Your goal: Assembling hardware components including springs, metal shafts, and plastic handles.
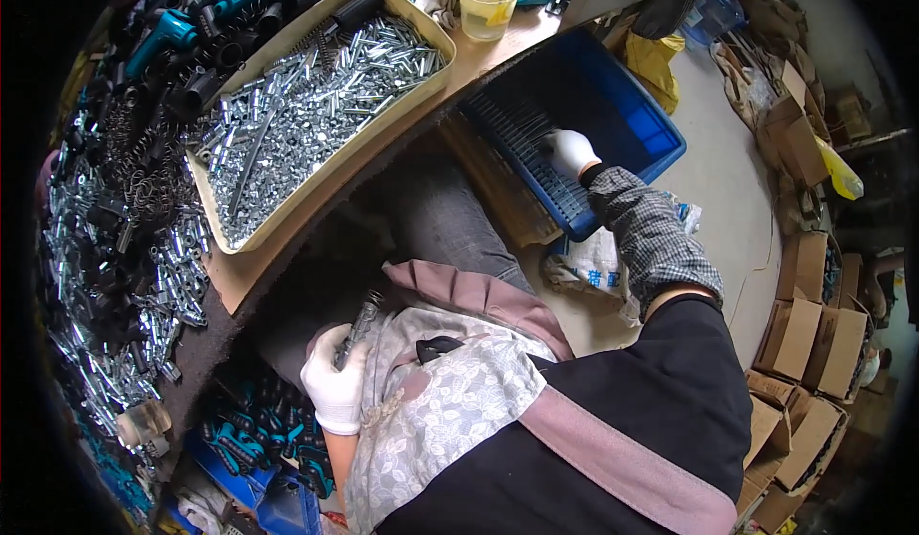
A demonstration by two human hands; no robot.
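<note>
My left hand point(335, 374), in a white glove, is closed around a slim metal part with a coil spring point(363, 321) at its upper end. It holds this part upright over my lap, beside the patterned apron point(459, 382). My right hand point(571, 152), also gloved in white, reaches into a blue bin point(659, 140) on my right. Its fingers are curled down at rows of thin metal parts point(522, 138) lying in the bin. The fingertips are partly hidden, and I cannot make out what is between them.
A cream tray point(316, 186) of small metal pins stands on the bench, with piles of springs point(144, 167) and teal tool housings point(163, 37) beyond it. A cup of yellowish liquid point(488, 4) sits near the bench edge. Cardboard boxes point(799, 339) line the right side.
</note>
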